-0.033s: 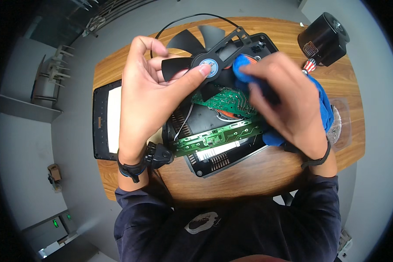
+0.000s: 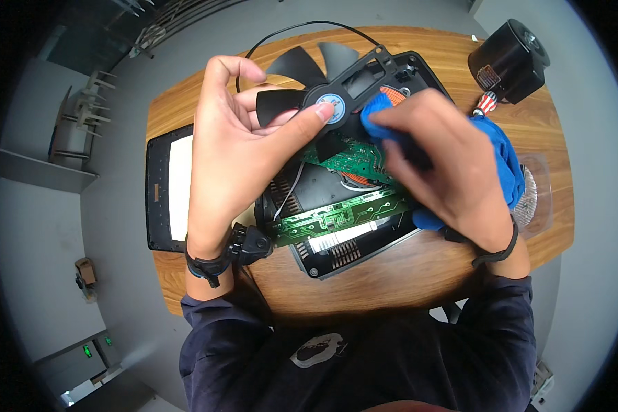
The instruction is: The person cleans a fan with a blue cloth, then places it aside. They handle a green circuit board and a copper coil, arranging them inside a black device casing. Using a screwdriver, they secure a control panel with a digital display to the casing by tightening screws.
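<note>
The left hand (image 2: pixel 244 141) is pinching a black fan (image 2: pixel 281 106) at its hub (image 2: pixel 332 108); the right hand (image 2: pixel 453 161), a blue cloth (image 2: pixel 375 113) just right of it. Beneath, an open housing (image 2: pixel 316 187) is sitting back from the near edge of the table (image 2: pixel 336 295), with room between.

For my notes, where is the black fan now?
In the head view, upper centre: the left hand holds the black fan over the open casing.

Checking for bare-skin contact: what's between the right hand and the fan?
Head view shows blue cloth, pinched by the right hand, facing the fan.
</note>
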A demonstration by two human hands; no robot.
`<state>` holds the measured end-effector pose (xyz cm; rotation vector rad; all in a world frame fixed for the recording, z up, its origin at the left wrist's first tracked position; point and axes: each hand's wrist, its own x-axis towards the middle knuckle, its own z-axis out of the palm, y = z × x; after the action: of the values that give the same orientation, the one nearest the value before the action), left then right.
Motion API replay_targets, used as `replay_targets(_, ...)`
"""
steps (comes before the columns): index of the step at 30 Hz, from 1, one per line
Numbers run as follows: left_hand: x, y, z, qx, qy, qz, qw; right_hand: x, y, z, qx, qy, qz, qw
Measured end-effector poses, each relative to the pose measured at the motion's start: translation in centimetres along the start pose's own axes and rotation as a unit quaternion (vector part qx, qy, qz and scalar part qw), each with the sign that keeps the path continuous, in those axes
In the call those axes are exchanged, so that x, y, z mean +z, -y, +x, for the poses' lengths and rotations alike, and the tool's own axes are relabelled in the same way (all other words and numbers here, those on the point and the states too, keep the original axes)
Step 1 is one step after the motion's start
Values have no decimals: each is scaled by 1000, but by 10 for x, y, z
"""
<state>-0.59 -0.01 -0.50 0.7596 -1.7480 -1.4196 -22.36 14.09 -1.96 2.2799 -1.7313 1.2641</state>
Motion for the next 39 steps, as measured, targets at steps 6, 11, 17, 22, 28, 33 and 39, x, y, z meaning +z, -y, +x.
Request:
replay_targets(6, 4, -2, -3, 9, 31, 0, 999, 15, -7, -3, -15, -9, -53, 998)
replay_targets(11, 6, -2, -5, 3, 38, 0, 999, 18, 5, -11, 3, 12, -35, 999)
replay_targets(17, 2, 2, -4, 21, 48, 13, 999, 14, -3, -4, 6, -7, -62, 998)
replay_targets(22, 1, 0, -5, 27, 47, 12, 998, 13, -11, -2, 6, 1, -104, 995)
replay_targets(28, -9, -6, -3, 3, 28, 57, 998, 2, -21, -3, 56, -48, -178, 981)
replay_targets(33, -5, -5, -2, -3, 14, 50, 999, -3, 3, -1, -2, -21, -41, 999)
replay_targets(39, 6, -8, -8, 45, 9, 35, 998, 18, -1, -5, -8, -29, -91, 995)
